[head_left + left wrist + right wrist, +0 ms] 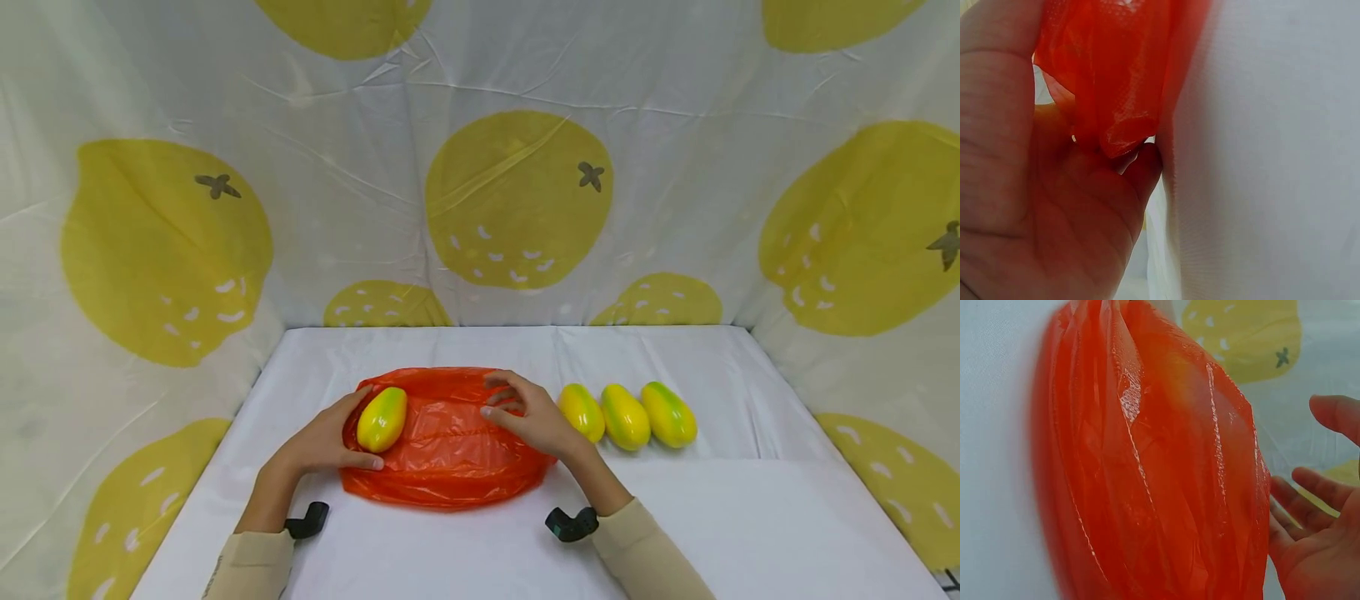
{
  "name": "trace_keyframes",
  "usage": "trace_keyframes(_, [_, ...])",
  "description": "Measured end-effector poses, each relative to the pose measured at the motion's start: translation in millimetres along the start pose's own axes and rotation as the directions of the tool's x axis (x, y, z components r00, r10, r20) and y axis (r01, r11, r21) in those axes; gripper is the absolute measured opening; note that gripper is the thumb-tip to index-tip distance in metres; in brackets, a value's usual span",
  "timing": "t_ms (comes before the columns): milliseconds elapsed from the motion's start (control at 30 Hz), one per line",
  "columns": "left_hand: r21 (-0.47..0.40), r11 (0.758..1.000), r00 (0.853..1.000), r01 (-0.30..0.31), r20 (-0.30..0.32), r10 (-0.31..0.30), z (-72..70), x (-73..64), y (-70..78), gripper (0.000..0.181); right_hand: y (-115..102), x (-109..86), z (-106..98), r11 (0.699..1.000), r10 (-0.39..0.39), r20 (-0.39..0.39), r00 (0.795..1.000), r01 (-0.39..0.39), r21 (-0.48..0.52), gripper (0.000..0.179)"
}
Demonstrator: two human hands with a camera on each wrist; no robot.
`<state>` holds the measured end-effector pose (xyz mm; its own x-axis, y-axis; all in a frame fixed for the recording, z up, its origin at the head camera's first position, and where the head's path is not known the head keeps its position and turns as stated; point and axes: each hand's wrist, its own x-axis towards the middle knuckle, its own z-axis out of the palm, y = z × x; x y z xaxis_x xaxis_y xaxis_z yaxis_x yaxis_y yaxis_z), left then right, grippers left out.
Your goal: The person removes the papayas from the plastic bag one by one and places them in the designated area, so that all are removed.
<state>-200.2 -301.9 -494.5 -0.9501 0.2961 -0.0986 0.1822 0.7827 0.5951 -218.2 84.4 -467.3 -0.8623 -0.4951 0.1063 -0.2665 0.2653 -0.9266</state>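
A red plastic bag [457, 442] lies spread with its mouth facing up. One glossy yellow-green, mango-like fruit [383, 419] rests in its left end. My left hand [322, 437] holds that end, thumb at the front rim and fingers round the back; close up in the left wrist view, bag film [1122, 75] hangs between thumb and fingers. Over the bag's right part is my right hand [536, 417], its fingers loosely bent and holding nothing. From the right wrist view, the bag's pleated side [1154, 469] stands beside the spread fingers.
Three similar fruits, a left one [581, 412], a middle one [626, 417] and a right one [668, 415], lie in a row right of the bag. A white cloth [750, 517] covers the table. Lemon-printed curtains [517, 200] enclose the back and sides.
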Motion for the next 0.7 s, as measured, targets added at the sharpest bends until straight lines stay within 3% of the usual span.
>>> trace_keyframes(700, [0.014,0.999,1.000,-0.030,-0.007,0.030,0.4,-0.5,-2.5,0.129,-11,20.5,35,0.999,0.017,0.046,0.999,-0.015,-0.044,0.064])
